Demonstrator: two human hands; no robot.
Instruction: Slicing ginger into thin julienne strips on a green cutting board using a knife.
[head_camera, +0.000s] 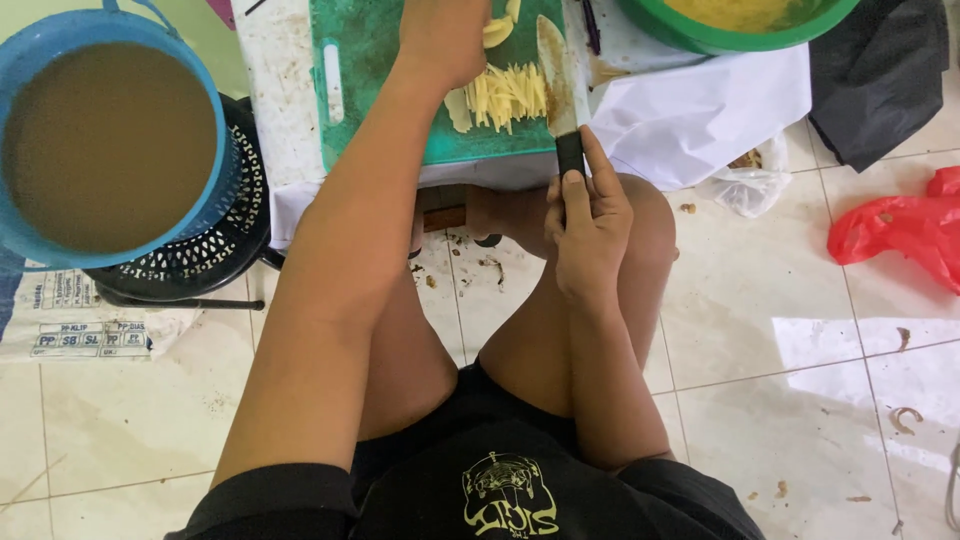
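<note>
Head view: right hand (588, 232) grips knife (556, 75) beside yellow strips (508, 95); left hand (442, 38) presses them

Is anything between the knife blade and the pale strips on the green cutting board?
Nothing visible does. The knife, held by the right hand, lies right beside the pale strips on the green cutting board. The left hand rests on their other side.

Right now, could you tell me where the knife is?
In the head view, the knife lies top centre on the green cutting board, held by the right hand, beside the yellow strips.
</note>
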